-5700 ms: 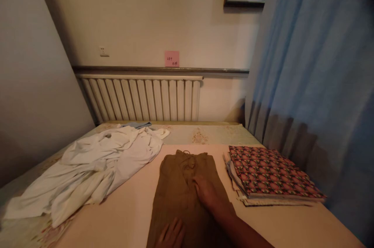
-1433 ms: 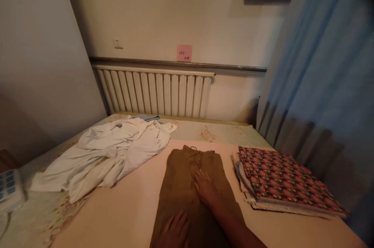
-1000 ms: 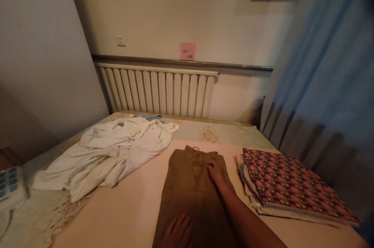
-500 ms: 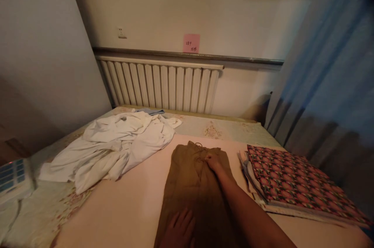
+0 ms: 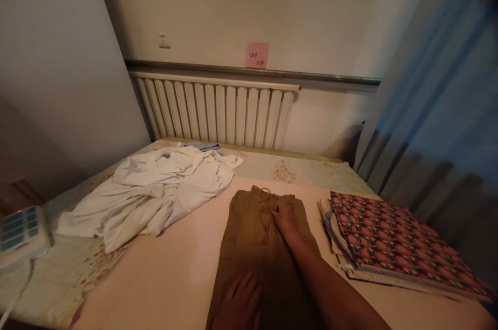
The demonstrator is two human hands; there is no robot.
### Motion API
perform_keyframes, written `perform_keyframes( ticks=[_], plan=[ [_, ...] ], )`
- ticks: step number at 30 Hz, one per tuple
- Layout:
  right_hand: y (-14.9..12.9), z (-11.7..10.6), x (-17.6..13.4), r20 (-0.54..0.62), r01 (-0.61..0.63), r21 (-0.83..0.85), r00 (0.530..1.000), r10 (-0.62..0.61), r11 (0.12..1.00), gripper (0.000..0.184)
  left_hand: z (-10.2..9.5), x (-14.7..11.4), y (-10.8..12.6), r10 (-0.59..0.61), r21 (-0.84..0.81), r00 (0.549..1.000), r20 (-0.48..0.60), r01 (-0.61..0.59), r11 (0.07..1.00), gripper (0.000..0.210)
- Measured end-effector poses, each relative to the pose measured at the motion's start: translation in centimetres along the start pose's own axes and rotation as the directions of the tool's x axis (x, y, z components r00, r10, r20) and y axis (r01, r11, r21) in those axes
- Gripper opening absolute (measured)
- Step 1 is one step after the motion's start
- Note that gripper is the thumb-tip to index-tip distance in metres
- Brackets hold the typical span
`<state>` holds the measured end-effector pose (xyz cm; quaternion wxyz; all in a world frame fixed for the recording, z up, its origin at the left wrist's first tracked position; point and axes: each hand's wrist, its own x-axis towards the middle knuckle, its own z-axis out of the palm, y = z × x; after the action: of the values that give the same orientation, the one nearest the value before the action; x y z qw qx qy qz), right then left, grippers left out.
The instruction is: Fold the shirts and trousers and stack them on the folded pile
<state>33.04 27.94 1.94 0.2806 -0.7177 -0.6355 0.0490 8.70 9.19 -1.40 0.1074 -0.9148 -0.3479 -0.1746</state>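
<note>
Brown trousers (image 5: 249,236) lie folded lengthwise, waist end away from me, with a drawstring (image 5: 265,190) looping at the waistband. My right hand (image 5: 285,220) is closed at the waist, fingers pinched beside the drawstring; whether they grip the string or the cloth is hard to see. My left hand (image 5: 239,301) rests flat on the near part of the trousers, fingers stretched out. Shadow darkens the cloth between my arms.
A crumpled white cloth (image 5: 155,184) lies to the left on a pink sheet (image 5: 163,273). On the right is a stack topped with red patterned fabric (image 5: 392,236). A white device with buttons (image 5: 23,231) sits at far left. A radiator (image 5: 221,112) stands behind.
The view has shifted slightly. My right hand stays at the trousers' waist and my left hand stays flat on the cloth, with only small movement.
</note>
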Motion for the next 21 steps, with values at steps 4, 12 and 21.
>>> perform_keyframes(
  ticks=[4,12,21],
  plan=[
    [0.1,-1.1,-1.5,-0.076,0.027,-0.040,0.997,-0.030,0.999,0.019,-0.6,0.2,0.2,-0.011,0.014,1.000,0.005,0.011,1.000,0.049],
    [-0.6,-1.5,-3.0,0.042,0.162,-0.026,0.986,-0.161,0.986,0.017,-0.8,0.1,0.3,-0.036,-0.046,0.999,0.036,0.038,0.998,0.053],
    [-4.5,-0.6,-3.0,0.082,0.186,0.041,0.979,-0.189,0.982,0.023,-0.1,0.2,0.8,-0.118,-0.107,0.992,0.039,0.122,0.987,0.041]
  ],
)
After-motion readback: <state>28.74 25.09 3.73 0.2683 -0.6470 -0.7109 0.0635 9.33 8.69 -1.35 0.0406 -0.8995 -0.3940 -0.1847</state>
